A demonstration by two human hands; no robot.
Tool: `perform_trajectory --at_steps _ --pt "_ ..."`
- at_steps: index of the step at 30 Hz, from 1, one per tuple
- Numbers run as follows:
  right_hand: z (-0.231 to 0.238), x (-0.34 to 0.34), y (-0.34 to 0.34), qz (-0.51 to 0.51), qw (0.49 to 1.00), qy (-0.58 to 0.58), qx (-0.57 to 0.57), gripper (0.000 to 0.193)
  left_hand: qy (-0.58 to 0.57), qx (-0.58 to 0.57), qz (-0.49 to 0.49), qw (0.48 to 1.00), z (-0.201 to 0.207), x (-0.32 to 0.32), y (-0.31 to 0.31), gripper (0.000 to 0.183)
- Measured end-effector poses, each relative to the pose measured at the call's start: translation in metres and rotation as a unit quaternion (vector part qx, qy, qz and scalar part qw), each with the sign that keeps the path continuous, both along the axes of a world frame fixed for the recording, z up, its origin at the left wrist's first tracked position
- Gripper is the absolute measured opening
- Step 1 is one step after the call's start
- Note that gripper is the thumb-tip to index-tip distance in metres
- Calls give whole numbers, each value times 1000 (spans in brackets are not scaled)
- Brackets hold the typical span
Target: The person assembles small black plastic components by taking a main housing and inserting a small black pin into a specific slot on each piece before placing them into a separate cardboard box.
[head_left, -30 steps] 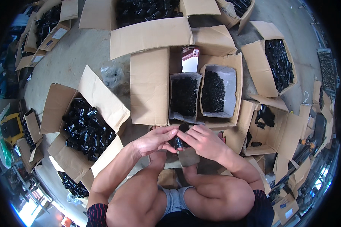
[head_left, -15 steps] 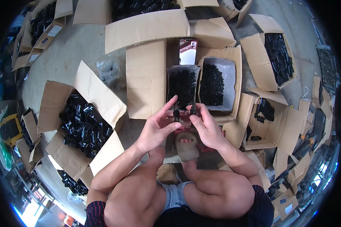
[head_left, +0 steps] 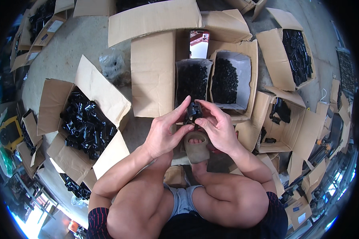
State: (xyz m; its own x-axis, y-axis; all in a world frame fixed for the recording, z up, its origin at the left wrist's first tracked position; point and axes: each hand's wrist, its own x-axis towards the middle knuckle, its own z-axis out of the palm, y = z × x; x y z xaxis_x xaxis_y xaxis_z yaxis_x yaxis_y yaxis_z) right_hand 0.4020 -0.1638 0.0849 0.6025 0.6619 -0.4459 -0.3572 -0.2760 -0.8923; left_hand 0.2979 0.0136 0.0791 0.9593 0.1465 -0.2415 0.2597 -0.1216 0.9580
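Between my two hands, just in front of the small bins, is a glossy black plastic part (head_left: pixel 193 112). My left hand (head_left: pixel 167 128) grips its left side, thumb below and fingers above. From the right, my right hand (head_left: pixel 217 126) pinches the same part, and its fingers hide some of it. Beyond my fingertips a small bin (head_left: pixel 176 73) holds many tiny black pieces. Beside it a grey-lined box (head_left: pixel 244 85) contains more small black pieces. Both stand inside a larger cardboard box (head_left: pixel 253 63).
An open carton (head_left: pixel 54 93) of shiny black parts stands at the left. At the right are a carton (head_left: pixel 267 42) full of black parts and another box (head_left: pixel 285 137) with a few. A phone (head_left: pixel 198 44) leans behind the bins. A clear plastic bag (head_left: pixel 111 63) lies on the floor.
My hands have come closer together. The black pieces that showed apart in each hand now appear as one part held between both. The view has shifted slightly.
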Motion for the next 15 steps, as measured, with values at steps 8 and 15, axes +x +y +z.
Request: perform_trajectory --at_steps 8,15 --pt "-12 -4 -8 -15 1000 -11 20 44 -14 6 -24 1000 -5 -2 1 78" --pt "-10 -6 -6 8 1000 -30 -5 43 6 -47 -4 999 -7 -5 -3 69"
